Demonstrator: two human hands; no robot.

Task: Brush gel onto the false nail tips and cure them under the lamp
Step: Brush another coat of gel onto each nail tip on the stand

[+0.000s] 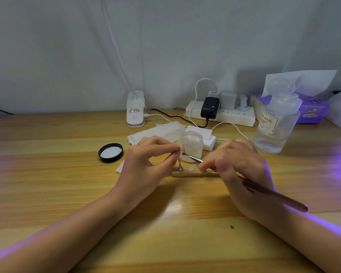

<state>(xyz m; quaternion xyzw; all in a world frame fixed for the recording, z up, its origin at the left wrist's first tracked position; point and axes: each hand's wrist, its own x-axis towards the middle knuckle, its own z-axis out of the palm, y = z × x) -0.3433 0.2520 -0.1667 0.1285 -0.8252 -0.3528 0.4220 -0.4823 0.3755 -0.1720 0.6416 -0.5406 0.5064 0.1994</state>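
Head view: left fingers (173, 149) pinch pale-pink nail tip (182, 148); right fingers (205, 164) grip brush (193, 157).

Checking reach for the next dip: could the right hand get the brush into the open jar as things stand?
Probably yes. The jar stands uncapped just behind the brush tip, its lid off to the left; only the left hand pinching a nail tip crowds its front.

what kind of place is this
Probably a home desk set up for nail work, not a salon: a wooden table against a curtain, a loaded power strip, a bottle labelled NAIL, and a brush at a false nail tip.
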